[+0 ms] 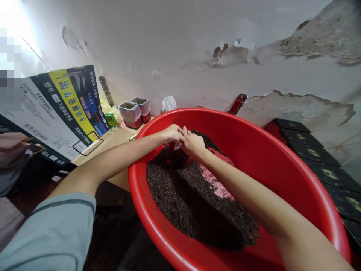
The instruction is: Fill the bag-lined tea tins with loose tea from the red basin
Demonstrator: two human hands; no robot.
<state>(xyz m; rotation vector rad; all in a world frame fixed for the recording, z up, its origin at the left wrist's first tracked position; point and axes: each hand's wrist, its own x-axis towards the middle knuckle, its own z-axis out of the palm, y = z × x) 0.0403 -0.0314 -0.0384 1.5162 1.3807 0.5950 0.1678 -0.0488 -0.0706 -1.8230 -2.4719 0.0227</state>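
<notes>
We pinch clear plastic [177,145] with our left hand [173,133] and right hand [194,143]; the dark pot [178,160] is just beneath both, neither clearly nearer, over soil [175,195] inside the red tub [270,158].

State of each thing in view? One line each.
Left hand: fingers bent, grip unclear.
Right hand: fingers bent, grip unclear.
Clear plastic: crumpled, at the hands.
Dark pot: contents hidden.
Red tub: open, partly filled.
Dark mix: loose, uneven.
Two small pots: upright, plastic over rims.
Wall: peeling.
</notes>
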